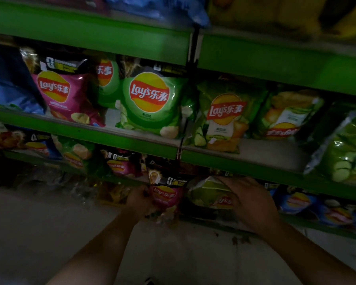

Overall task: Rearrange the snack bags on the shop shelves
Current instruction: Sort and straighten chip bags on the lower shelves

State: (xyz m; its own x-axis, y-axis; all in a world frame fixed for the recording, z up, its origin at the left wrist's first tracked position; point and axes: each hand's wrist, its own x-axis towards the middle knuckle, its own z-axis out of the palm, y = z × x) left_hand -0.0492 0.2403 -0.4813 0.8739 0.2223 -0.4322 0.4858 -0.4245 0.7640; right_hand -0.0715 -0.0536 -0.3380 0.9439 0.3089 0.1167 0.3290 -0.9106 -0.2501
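Note:
Green shop shelves (132,138) hold Lay's snack bags. At the lowest shelf my left hand (139,200) grips the left side of a pink Lay's bag (165,197) with a black top. My right hand (249,202) lies over a green Lay's bag (211,195) just to the right of it, fingers curled on its top edge. On the middle shelf stand a pink bag (60,95), a green bag (150,103) and a light green cucumber bag (224,116).
More green bags (290,116) (345,153) lie tilted at the right of the middle shelf. Blue bags (296,202) sit at the lower right and another blue bag (8,83) at the far left. A black upright (191,58) divides the shelf bays. A pale floor (49,233) lies below.

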